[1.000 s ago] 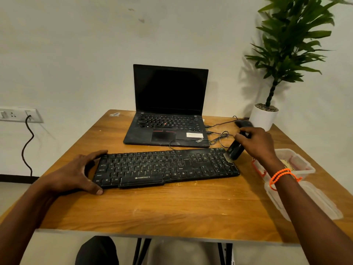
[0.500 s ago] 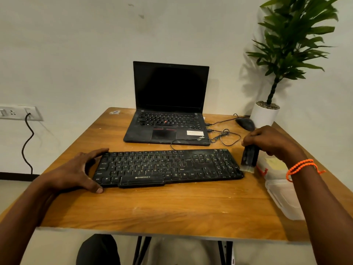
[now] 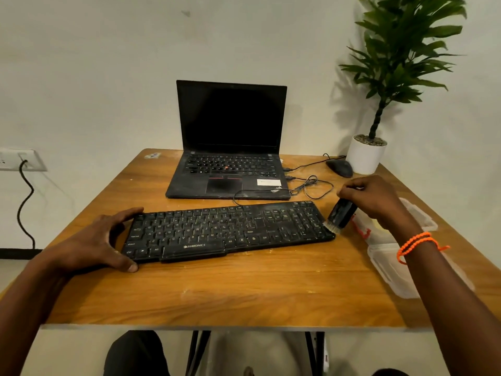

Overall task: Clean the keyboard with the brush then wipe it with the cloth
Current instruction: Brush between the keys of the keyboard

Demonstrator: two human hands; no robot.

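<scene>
A dusty black keyboard [image 3: 225, 230] lies across the middle of the wooden table [image 3: 244, 289]. My left hand [image 3: 95, 242] grips its left end, thumb at the front edge and fingers over the back edge. My right hand [image 3: 371, 196] holds a small black brush [image 3: 340, 214] by its top. The brush points down and its pale bristles touch the keyboard's right edge. I see no cloth clearly; something pale lies in a clear plastic box [image 3: 423, 221] under my right wrist.
An open black laptop [image 3: 230, 147] stands behind the keyboard, with cables [image 3: 311, 185] running right to a black mouse [image 3: 340, 168]. A potted plant [image 3: 366, 156] fills the back right corner. A clear lid [image 3: 393, 270] lies near the right edge. A wall socket [image 3: 19, 160] is at left.
My right hand carried the brush off the keyboard's right end toward the plastic box, then brought it back down to the keyboard's right edge. My left hand has stayed on the left end.
</scene>
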